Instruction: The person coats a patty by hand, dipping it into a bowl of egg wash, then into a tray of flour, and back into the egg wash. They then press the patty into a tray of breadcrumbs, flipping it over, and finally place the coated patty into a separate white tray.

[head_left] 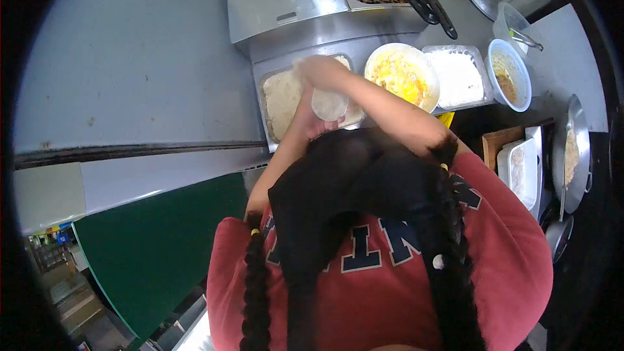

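My left hand [317, 126] is wrapped round a pale, translucent plastic cup [329, 105], its fingers showing at the cup's lower edge. Just above it, my right hand [321, 71] is smeared by motion, and its fingers cannot be made out. Both hands are over a metal tray [265, 112] of pale crumbs [281, 99], with my right forearm crossing the tray's right part. Right of the tray stands a white bowl [370, 65] of yellow beaten egg [403, 78].
Beyond the egg are a tray of white flour [455, 77] and a light-blue bowl [525, 81] with brown residue. Behind stands a steel fryer [286, 0] with black-handled baskets [429, 10]. At the right are a white tray [520, 172] and a large metal pan [576, 130].
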Demonstrator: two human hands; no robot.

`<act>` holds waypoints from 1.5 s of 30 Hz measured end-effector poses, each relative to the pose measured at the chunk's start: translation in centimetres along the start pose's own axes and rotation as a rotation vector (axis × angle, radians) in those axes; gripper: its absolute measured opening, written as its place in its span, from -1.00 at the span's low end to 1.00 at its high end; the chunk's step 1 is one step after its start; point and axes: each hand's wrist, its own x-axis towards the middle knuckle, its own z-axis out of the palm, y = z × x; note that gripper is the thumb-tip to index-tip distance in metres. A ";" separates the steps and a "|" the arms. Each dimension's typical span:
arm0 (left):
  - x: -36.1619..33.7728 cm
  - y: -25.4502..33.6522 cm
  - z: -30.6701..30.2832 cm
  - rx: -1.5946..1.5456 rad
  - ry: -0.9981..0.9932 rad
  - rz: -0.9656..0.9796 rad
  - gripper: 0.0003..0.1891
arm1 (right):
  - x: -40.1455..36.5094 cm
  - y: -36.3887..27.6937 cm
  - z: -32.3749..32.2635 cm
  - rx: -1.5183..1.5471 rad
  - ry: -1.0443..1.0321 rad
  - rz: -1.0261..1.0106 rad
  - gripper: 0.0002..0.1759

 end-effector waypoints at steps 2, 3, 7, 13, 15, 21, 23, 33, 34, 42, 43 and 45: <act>0.7 0.1 0.1 0.074 -0.321 -0.084 0.05 | -0.5 0.0 0.3 -0.048 -0.135 -0.083 -0.64; 0.9 -0.6 2.7 0.073 -0.321 -0.084 0.05 | -0.4 1.0 1.9 0.010 -0.036 -0.052 -0.62; 1.7 -3.2 10.1 0.258 0.726 0.213 0.08 | 0.4 2.6 3.9 0.083 0.167 0.112 -0.61; 0.0 -0.4 0.8 0.188 0.038 0.036 0.08 | -0.7 -0.7 -0.5 0.003 0.067 -0.034 -0.64; 0.2 -0.5 1.6 0.167 -0.133 -0.039 0.08 | -1.1 -0.2 0.6 0.044 0.091 -0.053 -0.64; 2.2 -3.3 9.7 0.171 0.690 0.303 -0.02 | -1.5 0.9 0.9 0.128 0.185 0.111 -0.63; 1.9 -3.2 8.9 0.038 0.647 0.331 -0.14 | -1.5 0.3 0.0 0.308 0.161 0.324 -0.63; 2.1 -2.9 9.4 0.310 0.675 0.142 -0.11 | -0.3 1.9 2.6 0.183 0.130 -0.029 -0.42; 2.0 -2.8 8.9 0.303 0.628 0.187 -0.13 | -0.2 2.0 2.3 0.170 0.124 -0.047 -0.44; 1.9 -1.8 7.0 0.305 0.564 0.274 -0.29 | -2.6 -0.5 1.8 0.257 0.255 -0.054 -0.49; 2.1 -2.0 7.3 0.337 0.618 0.266 -0.30 | -2.9 -1.1 1.6 0.278 0.261 0.004 -0.49; 1.9 -2.0 7.8 0.370 0.680 0.253 -0.30 | -3.4 -1.8 0.5 0.281 0.255 -0.008 -0.48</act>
